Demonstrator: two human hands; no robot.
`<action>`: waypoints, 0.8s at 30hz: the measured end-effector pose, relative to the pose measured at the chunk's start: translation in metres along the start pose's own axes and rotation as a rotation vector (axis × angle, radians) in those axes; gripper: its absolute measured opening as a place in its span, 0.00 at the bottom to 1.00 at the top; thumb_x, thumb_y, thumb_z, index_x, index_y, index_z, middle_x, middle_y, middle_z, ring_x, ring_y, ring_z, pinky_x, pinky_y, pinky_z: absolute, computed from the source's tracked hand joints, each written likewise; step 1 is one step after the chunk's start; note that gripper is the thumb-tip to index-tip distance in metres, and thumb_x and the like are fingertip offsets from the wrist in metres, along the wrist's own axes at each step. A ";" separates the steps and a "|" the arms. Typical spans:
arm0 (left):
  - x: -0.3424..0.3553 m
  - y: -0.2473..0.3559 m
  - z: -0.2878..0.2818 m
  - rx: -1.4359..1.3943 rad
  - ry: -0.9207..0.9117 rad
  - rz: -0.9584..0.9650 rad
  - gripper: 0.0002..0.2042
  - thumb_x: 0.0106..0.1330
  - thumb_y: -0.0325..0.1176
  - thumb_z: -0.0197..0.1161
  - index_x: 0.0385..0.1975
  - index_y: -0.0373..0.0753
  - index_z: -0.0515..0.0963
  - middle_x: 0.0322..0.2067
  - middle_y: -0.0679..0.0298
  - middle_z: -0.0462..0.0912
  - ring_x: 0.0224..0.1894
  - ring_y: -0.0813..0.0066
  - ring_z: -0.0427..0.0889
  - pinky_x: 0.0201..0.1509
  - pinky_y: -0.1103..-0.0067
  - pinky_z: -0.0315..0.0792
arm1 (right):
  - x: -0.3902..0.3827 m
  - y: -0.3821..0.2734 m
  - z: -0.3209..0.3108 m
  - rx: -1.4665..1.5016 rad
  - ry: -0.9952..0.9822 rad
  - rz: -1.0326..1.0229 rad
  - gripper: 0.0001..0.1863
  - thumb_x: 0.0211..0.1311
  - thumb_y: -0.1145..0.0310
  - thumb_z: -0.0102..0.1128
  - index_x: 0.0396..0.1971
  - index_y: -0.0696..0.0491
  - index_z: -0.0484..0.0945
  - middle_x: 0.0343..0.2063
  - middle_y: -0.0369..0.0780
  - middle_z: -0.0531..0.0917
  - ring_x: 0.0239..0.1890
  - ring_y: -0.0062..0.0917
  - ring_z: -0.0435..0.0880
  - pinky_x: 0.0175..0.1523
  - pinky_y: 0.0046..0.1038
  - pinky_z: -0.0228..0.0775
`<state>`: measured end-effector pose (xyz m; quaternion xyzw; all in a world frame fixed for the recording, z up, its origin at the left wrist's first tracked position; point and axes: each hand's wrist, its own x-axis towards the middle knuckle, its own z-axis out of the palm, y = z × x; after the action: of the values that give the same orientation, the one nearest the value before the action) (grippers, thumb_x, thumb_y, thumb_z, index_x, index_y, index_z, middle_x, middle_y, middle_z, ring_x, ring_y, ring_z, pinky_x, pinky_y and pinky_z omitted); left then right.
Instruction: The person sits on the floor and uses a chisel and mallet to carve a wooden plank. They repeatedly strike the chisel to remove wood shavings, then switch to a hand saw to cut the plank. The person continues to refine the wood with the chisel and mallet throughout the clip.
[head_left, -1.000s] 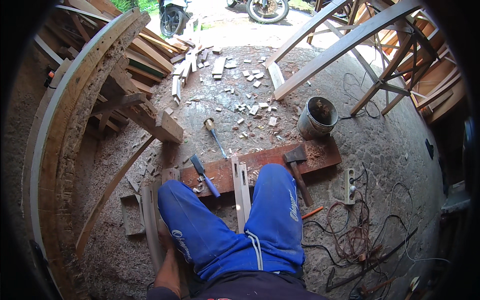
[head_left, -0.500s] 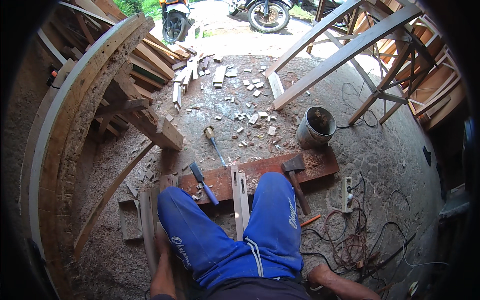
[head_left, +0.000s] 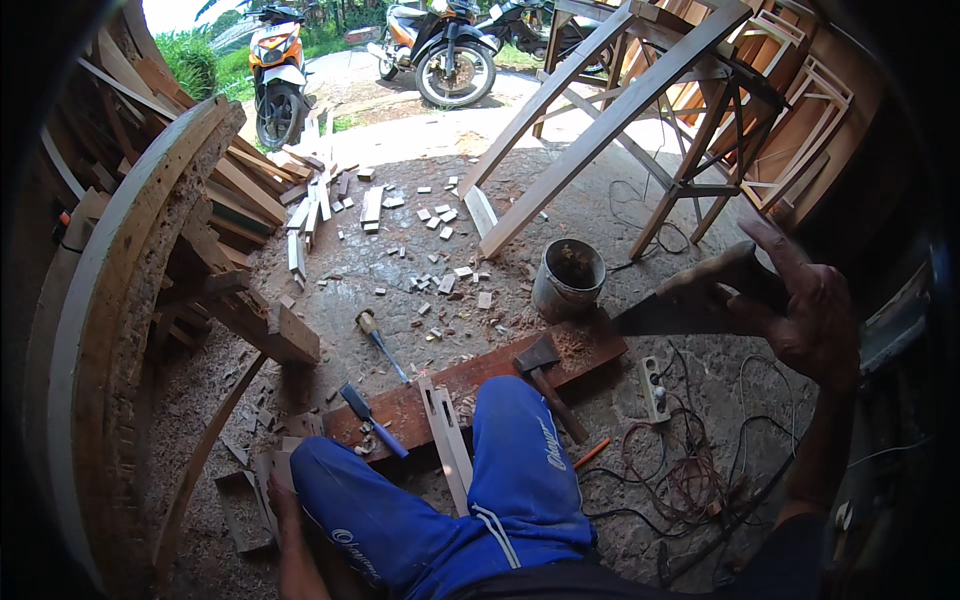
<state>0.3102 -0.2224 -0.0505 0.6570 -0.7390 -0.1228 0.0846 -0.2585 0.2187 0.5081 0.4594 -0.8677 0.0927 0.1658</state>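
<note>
My right hand (head_left: 812,318) is raised at the right, closed round the handle of a handsaw (head_left: 672,304). The saw's wide, dark blade points left toward the metal bucket (head_left: 568,284). Low beside my left thigh, my left hand (head_left: 284,500) grips a wooden slat (head_left: 265,472); its fingers are partly hidden. Between my knees leans a pair of slotted wooden strips (head_left: 449,440), their upper ends over a reddish plank (head_left: 490,372). On that plank lie a wide chisel with a blue handle (head_left: 386,436) and a hatchet (head_left: 545,375).
A wooden-handled chisel (head_left: 372,328) lies beyond the plank, among scattered offcuts (head_left: 448,283). A power strip (head_left: 654,388) and tangled cords (head_left: 692,470) are at the right. A heavy bench (head_left: 105,300) stands at the left, a wooden frame (head_left: 620,130) ahead. Motorbikes (head_left: 455,70) stand outside.
My right hand has risen from low beside my hip, and the handsaw has come into view in it. My view has tilted up and turned right. The left hand stays by the slat.
</note>
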 end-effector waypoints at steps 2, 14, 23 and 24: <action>0.015 0.016 0.009 0.037 -0.072 0.089 0.22 0.71 0.31 0.55 0.65 0.38 0.67 0.55 0.47 0.78 0.55 0.41 0.79 0.56 0.53 0.76 | -0.010 0.016 0.031 0.447 0.020 0.066 0.28 0.60 0.68 0.68 0.60 0.56 0.73 0.38 0.46 0.87 0.40 0.37 0.88 0.46 0.36 0.80; 0.034 0.057 -0.008 0.059 -0.236 0.069 0.34 0.58 0.49 0.69 0.63 0.40 0.69 0.56 0.46 0.80 0.58 0.43 0.80 0.59 0.57 0.76 | -0.119 -0.128 0.274 1.281 0.070 0.260 0.13 0.65 0.75 0.61 0.47 0.59 0.74 0.25 0.31 0.74 0.22 0.13 0.72 0.28 0.19 0.67; 0.074 0.234 -0.124 -0.250 0.006 0.424 0.40 0.47 0.44 0.74 0.65 0.42 0.69 0.54 0.47 0.79 0.57 0.46 0.79 0.62 0.59 0.74 | -0.135 -0.150 0.299 0.983 0.131 0.029 0.23 0.67 0.74 0.61 0.61 0.65 0.75 0.47 0.48 0.85 0.41 0.33 0.87 0.47 0.30 0.80; 0.064 0.258 -0.115 -0.186 -0.002 0.511 0.40 0.47 0.43 0.73 0.65 0.43 0.68 0.52 0.48 0.79 0.56 0.46 0.78 0.62 0.59 0.73 | -0.138 -0.151 0.292 1.000 0.086 0.070 0.21 0.67 0.73 0.63 0.57 0.67 0.77 0.55 0.54 0.83 0.52 0.42 0.87 0.55 0.34 0.79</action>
<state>0.0900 -0.2667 0.1329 0.4384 -0.8666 -0.1655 0.1719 -0.1205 0.1480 0.1872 0.4491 -0.7244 0.5214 -0.0421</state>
